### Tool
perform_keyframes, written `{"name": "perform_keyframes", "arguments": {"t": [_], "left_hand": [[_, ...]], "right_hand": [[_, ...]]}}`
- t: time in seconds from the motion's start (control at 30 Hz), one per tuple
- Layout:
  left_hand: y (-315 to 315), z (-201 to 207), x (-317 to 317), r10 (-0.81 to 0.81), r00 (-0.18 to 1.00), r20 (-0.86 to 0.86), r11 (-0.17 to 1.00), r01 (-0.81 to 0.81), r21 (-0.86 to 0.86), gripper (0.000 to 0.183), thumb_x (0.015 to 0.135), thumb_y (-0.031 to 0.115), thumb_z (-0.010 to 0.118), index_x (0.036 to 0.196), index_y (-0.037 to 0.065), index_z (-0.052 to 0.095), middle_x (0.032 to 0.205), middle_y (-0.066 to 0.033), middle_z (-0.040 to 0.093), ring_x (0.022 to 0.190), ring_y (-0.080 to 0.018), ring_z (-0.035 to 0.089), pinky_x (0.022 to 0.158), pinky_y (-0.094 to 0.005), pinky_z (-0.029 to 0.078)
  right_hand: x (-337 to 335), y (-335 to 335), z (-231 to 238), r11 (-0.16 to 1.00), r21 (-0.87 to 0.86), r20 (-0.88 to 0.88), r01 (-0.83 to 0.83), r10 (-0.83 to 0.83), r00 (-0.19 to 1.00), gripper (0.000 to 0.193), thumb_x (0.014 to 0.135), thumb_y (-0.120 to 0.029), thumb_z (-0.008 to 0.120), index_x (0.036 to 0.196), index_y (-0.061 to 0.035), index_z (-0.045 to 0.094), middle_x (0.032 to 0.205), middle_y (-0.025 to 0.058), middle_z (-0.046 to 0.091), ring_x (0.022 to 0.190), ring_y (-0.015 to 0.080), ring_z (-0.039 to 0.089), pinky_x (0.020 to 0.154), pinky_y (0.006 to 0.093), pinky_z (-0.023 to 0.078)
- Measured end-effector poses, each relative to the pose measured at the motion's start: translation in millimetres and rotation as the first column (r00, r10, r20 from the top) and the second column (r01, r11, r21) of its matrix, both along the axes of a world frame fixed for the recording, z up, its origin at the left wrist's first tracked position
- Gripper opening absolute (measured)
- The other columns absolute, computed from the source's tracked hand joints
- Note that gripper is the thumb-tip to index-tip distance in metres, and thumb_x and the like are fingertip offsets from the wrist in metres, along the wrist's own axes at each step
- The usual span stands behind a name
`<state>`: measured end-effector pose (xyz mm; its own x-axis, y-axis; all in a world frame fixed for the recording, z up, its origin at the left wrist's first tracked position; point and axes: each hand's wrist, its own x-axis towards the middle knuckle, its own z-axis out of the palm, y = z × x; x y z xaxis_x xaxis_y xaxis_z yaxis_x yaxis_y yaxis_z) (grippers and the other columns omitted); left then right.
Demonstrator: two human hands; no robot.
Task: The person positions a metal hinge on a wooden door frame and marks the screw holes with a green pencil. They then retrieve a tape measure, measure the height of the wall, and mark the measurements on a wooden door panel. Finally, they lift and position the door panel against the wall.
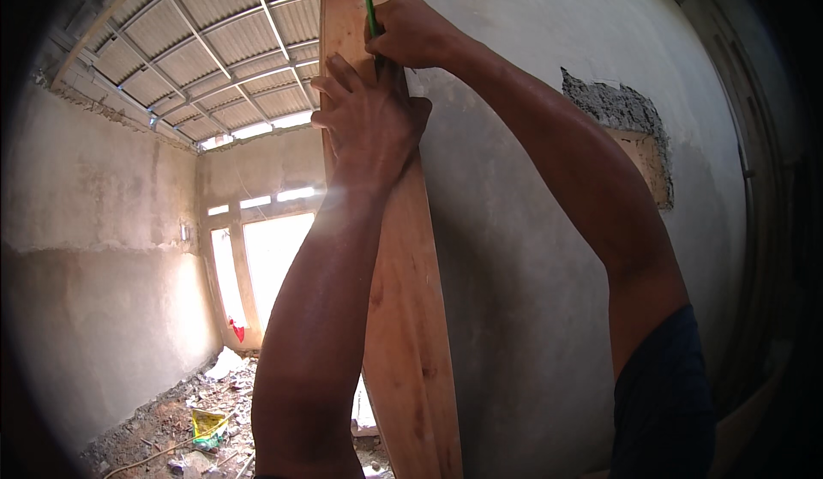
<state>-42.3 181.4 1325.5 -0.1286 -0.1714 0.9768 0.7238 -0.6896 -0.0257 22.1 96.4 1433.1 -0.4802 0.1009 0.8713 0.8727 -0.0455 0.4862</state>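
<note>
Wooden board [405, 247]: it stands upright in front of you, just left of the grey wall, its upper end passing out of view. Your left hand [369, 114] lies spread across its face, fingers apart at the left edge and thumb out toward the right. Your right hand [410, 33], just above, grips a green pencil [369, 3] held nearly upright against the board (its lower tip is hidden, so contact cannot be confirmed). A dark sleeve [664, 393] covers your right upper arm. The grey wall [531, 265] on your right has a rough, broken patch [617, 106]. Beyond, rubble [159, 432] covers the floor, with a yellow container [208, 426] lying on it. Farther back are a stained left wall [103, 307], a red cloth [236, 331] beside a bright opening [279, 256], and a metal-framed roof [214, 37] overhead.
</note>
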Motion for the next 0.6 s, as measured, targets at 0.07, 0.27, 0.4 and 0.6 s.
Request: {"name": "perform_keyframes", "arguments": {"t": [0.07, 0.27, 0.4, 0.6], "left_hand": [[0, 0, 0, 0.002, 1.0, 0.004, 1.0, -0.002, 0.006, 0.073, 0.078, 0.045, 0.064, 0.142, 0.027, 0.036, 0.138, -0.0284, 0.025, 0.123, -0.0537, 0.033, 0.088, -0.0658, 0.041], [0, -1, -2, -0.013, 1.0, -0.009, 1.0, 0.013, 0.001, 0.072, 0.078, 0.042, 0.063, 0.142, 0.026, 0.037, 0.139, -0.0292, 0.025, 0.123, -0.0543, 0.032, 0.088, -0.0664, 0.04], [-6, -3, -3, -0.025, 0.999, -0.038, 0.999, 0.025, -0.02, 0.071, 0.078, 0.04, 0.063, 0.142, 0.023, 0.037, 0.14, -0.0308, 0.024, 0.127, -0.0577, 0.028, 0.086, -0.0656, 0.042], [-12, -2, -5, -0.053, 0.997, -0.047, 0.996, 0.049, -0.073, 0.073, 0.078, 0.039, 0.061, 0.144, 0.022, 0.035, 0.14, -0.0303, 0.024, 0.129, -0.0588, 0.025, 0.086, -0.0658, 0.042]], "right_hand": [[0, -1, 0, 1.0, -0.002, 0.003, 0.007, -0.007, 1.0, 0.023, 0.074, -0.019, 0.068, 0.086, 0.0008, 0.069, 0.083, 0.0192, 0.068, 0.077, 0.0327, 0.067, 0.071, 0.0398, 0.053], [-2, -2, -6, 0.999, 0.018, 0.039, -0.038, 0.037, 0.999, 0.023, 0.076, -0.02, 0.07, 0.085, 0.0007, 0.069, 0.083, 0.0187, 0.068, 0.076, 0.0327, 0.067, 0.071, 0.0397, 0.053], [9, 9, 9, 0.99, 0.108, 0.031, -0.093, 0.09, 0.995, 0.018, 0.072, -0.017, 0.061, 0.079, -0.0032, 0.069, 0.083, 0.0209, 0.068, 0.081, 0.0394, 0.065, 0.076, 0.0449, 0.053], [14, 18, 35, 0.967, 0.205, 0.073, -0.15, 0.138, 0.988, 0.018, 0.075, -0.019, 0.066, 0.081, -0.0029, 0.07, 0.083, 0.0187, 0.069, 0.08, 0.0364, 0.066, 0.076, 0.0443, 0.052]]}}
